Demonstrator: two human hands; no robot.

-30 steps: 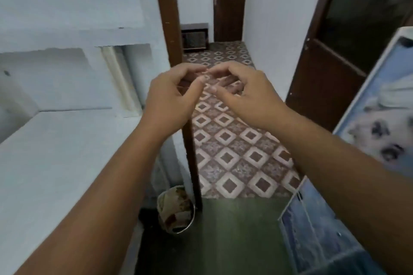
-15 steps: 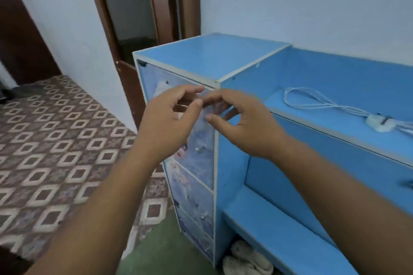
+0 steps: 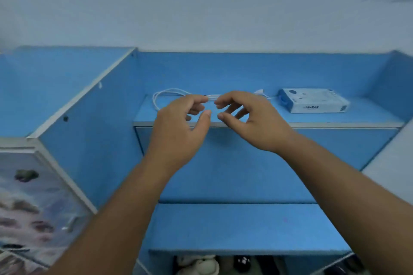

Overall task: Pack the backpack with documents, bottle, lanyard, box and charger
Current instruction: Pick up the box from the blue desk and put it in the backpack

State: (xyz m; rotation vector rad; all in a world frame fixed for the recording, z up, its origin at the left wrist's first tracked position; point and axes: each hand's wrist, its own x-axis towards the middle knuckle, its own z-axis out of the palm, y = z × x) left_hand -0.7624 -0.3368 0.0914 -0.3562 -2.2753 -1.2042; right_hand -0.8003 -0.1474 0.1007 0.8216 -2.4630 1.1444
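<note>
Charger (image 3: pixel 260 92) and its looped white cable (image 3: pixel 166 94) lie on the blue shelf (image 3: pixel 368 116), at twelve o'clock of both hands — box (image 3: pixel 314 100) at two o'clock. Left hand (image 3: pixel 178 127) and right hand (image 3: pixel 252 118) hover released, empty. Fetching looks underway; next, gather the cable without tangling.

Plain pale wall (image 3: pixel 201 6) up top. Bright blue shelf unit (image 3: pixel 223 163) below, white edging, two stepped ledges. Taller blue cabinet (image 3: pixel 55 78) at left, printed picture on front panel (image 3: pixel 33 203). Soft, dim light.
</note>
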